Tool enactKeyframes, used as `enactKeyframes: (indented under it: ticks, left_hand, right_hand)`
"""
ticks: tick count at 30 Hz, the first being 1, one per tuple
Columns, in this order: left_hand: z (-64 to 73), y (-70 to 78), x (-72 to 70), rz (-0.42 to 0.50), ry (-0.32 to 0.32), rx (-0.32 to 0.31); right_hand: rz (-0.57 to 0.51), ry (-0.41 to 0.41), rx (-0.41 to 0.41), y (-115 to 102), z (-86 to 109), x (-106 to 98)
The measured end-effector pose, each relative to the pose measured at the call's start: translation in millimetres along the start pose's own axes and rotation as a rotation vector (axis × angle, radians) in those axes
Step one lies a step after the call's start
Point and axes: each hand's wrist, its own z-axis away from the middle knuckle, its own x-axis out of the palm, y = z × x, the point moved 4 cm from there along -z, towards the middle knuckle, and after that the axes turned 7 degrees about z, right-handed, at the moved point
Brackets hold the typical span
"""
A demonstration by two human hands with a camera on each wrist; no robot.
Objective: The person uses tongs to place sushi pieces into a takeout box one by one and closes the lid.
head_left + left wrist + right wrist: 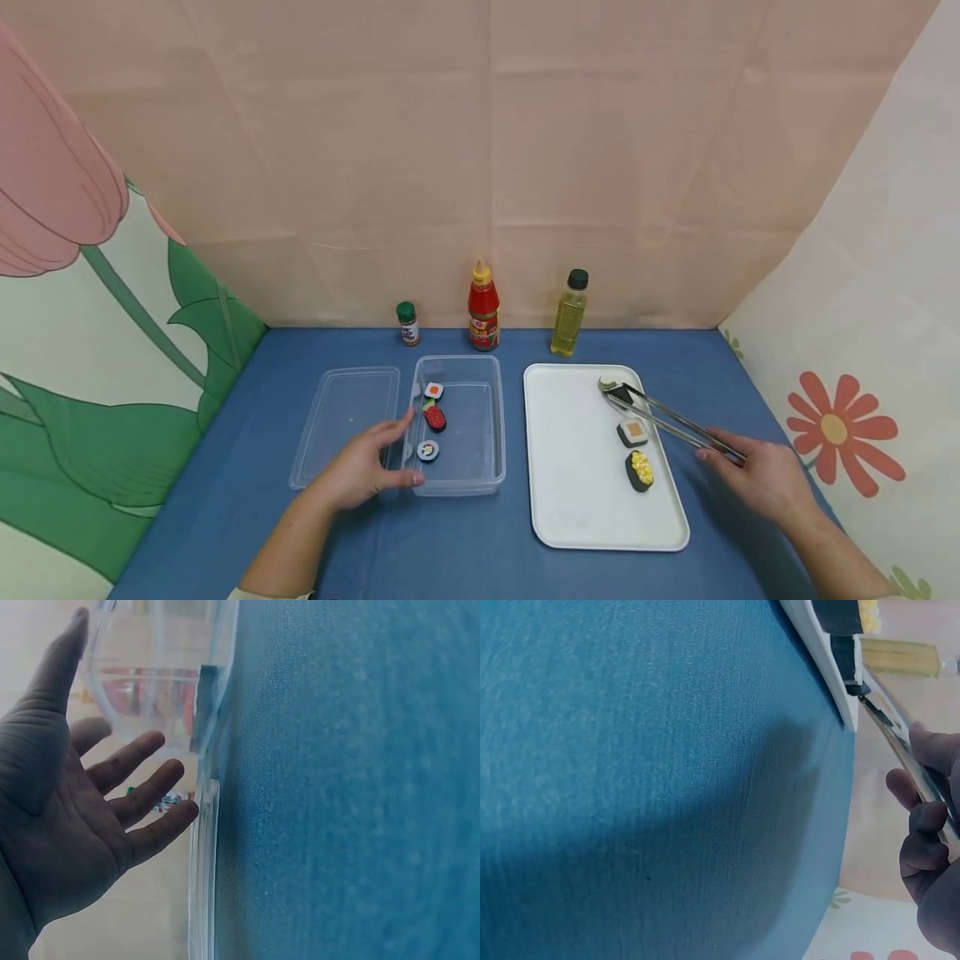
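My right hand [765,479] holds long metal tongs [693,429], also gripped in the right wrist view. Their tips are at a dark sushi piece with a green end [619,393] near the far right of the white tray [577,500]. Closer on that tray lie an orange-topped sushi [632,432] and a sushi with yellow topping [640,471]. With fingers spread, my left hand [367,467] is at the left side of a clear plastic box [465,483]. Inside the box are an orange-centred roll [433,390], a red-topped sushi [434,417] and a white roll [427,451].
A clear lid [345,421] lies flat left of the box. Behind, a green-capped spice jar [408,325], a red sauce bottle [483,312] and an oil bottle [570,317] stand along the back of the blue table [465,550]. Printed cloth walls surround the table.
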Motion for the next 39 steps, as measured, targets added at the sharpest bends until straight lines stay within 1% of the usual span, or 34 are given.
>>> enactKeyframes:
  ticks: [3,9,12,18,25,34,39]
  left_hand:
    - [-0.1,-0.2,0.5,0.008,-0.004,0.008]
    - [-0.6,-0.3,-0.6,0.006,-0.001,0.013]
    - [-0.7,0.5,-1.3,0.001,-0.002,0.013]
    - [-0.6,0.9,-1.9,0.005,-0.005,0.008]
    - [-1.3,-0.3,-0.9,-0.001,-0.003,0.011]
    - [-0.1,0.4,-1.0,0.006,-0.006,0.003]
    - [0.6,0.9,-0.8,0.011,-0.005,-0.001]
  right_hand:
    - [0.017,0.013,-0.011,-1,1.2,0]
    - [0.019,0.083,-0.049,-5,2.2,-3]
    - [0.021,0.1,-0.065,-8,1.8,-5]
    - [0.002,0.102,-0.092,-19,-0.8,-9]
    - [-0.025,0.07,-0.081,-28,-4.1,-10]
    - [-0.047,0.123,-0.131,-42,-11.2,-9]
    - [-0.059,0.108,-0.145,-52,-15.7,-9]
